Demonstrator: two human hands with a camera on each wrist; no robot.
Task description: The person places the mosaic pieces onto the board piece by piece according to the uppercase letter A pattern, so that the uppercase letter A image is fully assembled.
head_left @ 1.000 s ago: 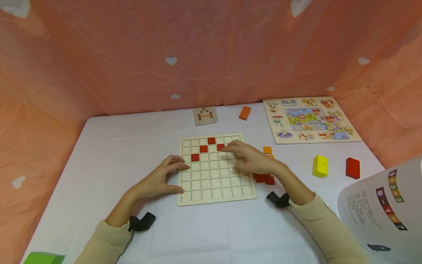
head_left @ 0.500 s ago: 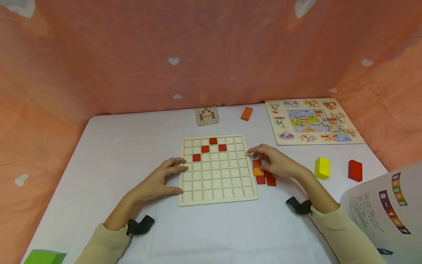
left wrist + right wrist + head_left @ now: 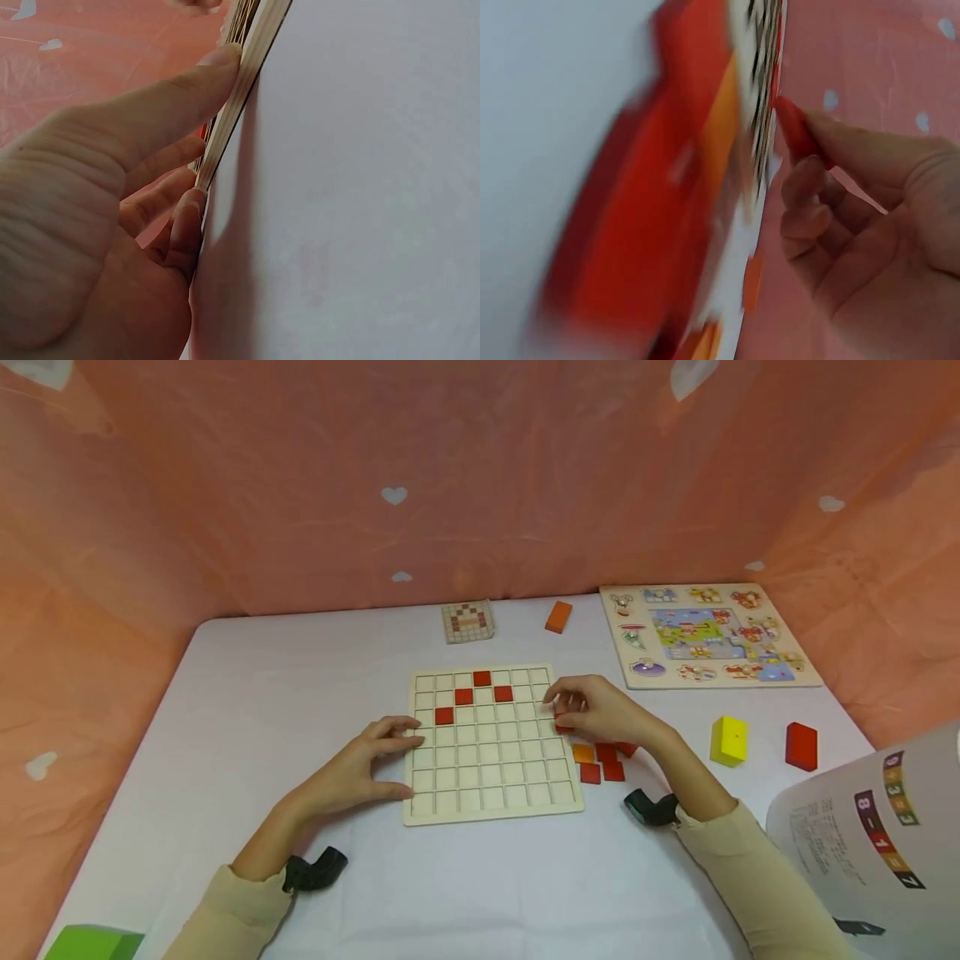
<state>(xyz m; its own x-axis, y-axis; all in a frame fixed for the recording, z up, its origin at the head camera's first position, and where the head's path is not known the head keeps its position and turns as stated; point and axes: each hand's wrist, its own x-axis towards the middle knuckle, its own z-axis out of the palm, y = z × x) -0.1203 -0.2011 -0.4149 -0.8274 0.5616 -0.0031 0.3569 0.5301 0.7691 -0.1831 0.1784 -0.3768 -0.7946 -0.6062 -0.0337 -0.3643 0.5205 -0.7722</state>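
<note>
A wooden grid board [image 3: 487,777] lies on the white table, with several red tiles [image 3: 444,716] set in its upper cells. My left hand [image 3: 367,760] rests at the board's left edge; its thumb and fingertips touch the rim, as the left wrist view also shows. Over the board's right edge, my right hand [image 3: 600,710] pinches a red tile [image 3: 799,131] between thumb and fingers, seen best in the right wrist view. Loose red tiles [image 3: 590,773] and an orange tile [image 3: 582,753] lie just right of the board, partly hidden under the right hand.
Behind the board lie a pattern card [image 3: 468,622] and an orange block [image 3: 558,617]. A picture puzzle board [image 3: 633,610] sits at back right. Right of the hand are a yellow block [image 3: 729,741], a red block [image 3: 802,746] and a white container [image 3: 817,835]. A green block [image 3: 93,942] stands front left.
My right hand moved right from the board to the loose tiles, then came back left to the board's edge with a red tile. The left hand stayed at the board's left edge.
</note>
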